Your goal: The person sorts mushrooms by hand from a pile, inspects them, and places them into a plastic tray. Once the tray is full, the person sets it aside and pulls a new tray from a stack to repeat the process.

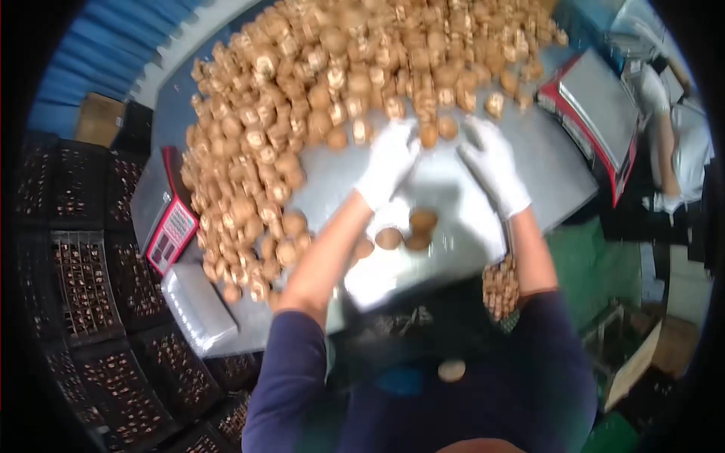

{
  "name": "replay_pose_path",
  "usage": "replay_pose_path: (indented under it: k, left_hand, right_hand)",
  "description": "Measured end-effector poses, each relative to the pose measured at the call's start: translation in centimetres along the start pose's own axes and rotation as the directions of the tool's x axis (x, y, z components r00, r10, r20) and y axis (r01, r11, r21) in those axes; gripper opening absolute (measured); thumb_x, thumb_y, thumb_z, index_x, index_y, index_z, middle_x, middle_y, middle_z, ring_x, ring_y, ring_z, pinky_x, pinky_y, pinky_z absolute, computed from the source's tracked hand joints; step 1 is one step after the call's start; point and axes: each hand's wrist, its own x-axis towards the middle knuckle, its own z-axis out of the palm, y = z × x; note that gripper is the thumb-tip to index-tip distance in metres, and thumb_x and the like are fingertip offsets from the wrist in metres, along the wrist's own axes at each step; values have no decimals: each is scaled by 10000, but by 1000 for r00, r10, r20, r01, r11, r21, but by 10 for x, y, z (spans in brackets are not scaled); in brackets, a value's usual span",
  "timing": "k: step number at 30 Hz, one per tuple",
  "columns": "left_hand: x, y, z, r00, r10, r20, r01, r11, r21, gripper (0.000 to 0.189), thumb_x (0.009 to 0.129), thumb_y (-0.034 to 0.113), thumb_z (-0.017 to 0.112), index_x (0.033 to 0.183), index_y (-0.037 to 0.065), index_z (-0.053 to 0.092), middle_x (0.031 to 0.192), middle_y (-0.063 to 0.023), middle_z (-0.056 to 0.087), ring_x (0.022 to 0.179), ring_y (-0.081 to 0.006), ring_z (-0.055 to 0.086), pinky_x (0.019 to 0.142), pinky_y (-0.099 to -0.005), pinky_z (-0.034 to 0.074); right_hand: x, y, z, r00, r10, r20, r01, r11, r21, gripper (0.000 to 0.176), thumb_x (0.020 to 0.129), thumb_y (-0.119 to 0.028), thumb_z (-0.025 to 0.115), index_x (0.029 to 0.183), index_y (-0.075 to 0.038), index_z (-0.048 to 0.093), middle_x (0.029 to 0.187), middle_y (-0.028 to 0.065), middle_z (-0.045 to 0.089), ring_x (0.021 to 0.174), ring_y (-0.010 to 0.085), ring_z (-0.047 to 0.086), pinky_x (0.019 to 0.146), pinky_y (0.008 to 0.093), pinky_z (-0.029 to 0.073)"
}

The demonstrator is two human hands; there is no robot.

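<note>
A large heap of brown mushrooms [332,83], many with pale cracked caps, covers the far and left parts of the metal table [325,177]. My left hand [389,162], in a white glove, reaches to the near edge of the heap with its fingers extended. To its right, my right hand [495,162], gloved too, has thumb and fingers apart. Between the hands sit a few mushrooms [429,134], not gripped by either. Closer to my body, several loose mushrooms [389,238] lie on the shiny surface, slightly blurred.
Red-edged scales [172,234] stand at the left, and another red-edged unit [600,106] at the right. Dark trays of small mushrooms [83,279] line the left side. A co-worker's arm [666,147] shows at far right. Mushrooms [500,287] fill a container below my right forearm.
</note>
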Motion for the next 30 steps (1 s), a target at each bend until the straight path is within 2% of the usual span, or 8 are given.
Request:
replay_pose_path:
  k: [9,10,12,16,18,21,22,30]
  left_hand:
    - [15,15,11,973,-176,150,193,975,-107,421,791,267,681,1115,11,598,1076,-198,608,989,-358,607,849,-422,488]
    - [11,11,6,974,-197,114,215,960,-181,410,794,266,680,1105,10,601,1061,-176,617,989,-333,618,848,-405,491]
    - [9,-4,0,836,-336,433,547,551,-630,298,885,201,588,1124,22,593,1009,-116,634,902,-180,627,804,-327,508]
    - [9,-23,-40,798,-327,506,490,-136,-861,205,940,226,538,952,37,616,918,-103,659,813,-186,640,746,-315,524]
    - [19,-25,-45,723,-609,326,585,289,-758,192,935,221,550,890,43,605,908,-112,660,804,-195,643,731,-319,523]
    - [20,-32,-42,903,-423,-72,398,888,-231,178,845,189,621,941,43,656,920,-132,644,863,-272,640,750,-378,514]
    - [20,-35,-40,949,-175,-262,220,963,153,204,809,176,641,965,49,676,933,-138,634,885,-298,631,760,-395,507]
    - [10,-49,-31,979,-202,-26,200,923,328,188,738,144,685,922,101,677,955,-126,587,903,-314,605,762,-424,514]
  right_hand:
    - [22,23,41,997,67,48,-71,995,66,434,791,-128,652,1209,-62,555,1092,126,630,1007,310,615,860,382,512]
    - [24,27,35,920,331,208,-389,718,578,350,808,-121,655,1142,-48,574,1061,113,632,965,275,633,808,360,533]
    - [30,19,17,754,432,495,-528,-51,848,150,846,-77,640,983,-34,593,924,70,625,837,170,660,658,298,566]
    - [38,36,40,779,448,439,-542,129,830,95,858,-102,652,907,-32,611,817,34,616,699,145,642,572,258,510]
    - [46,21,50,871,399,285,-475,538,697,163,848,-182,681,912,-35,650,822,39,630,692,172,650,567,285,480]
    - [54,-9,57,989,146,6,-146,983,108,307,779,-247,695,1054,-112,684,957,82,638,875,260,629,746,359,492]
    - [54,-11,58,991,79,108,-83,996,29,298,786,-271,682,1040,-115,674,947,83,632,894,273,624,761,392,494]
    - [33,-19,66,983,-177,-43,165,965,-202,213,741,-156,652,949,-115,637,858,56,569,830,255,584,727,398,469]
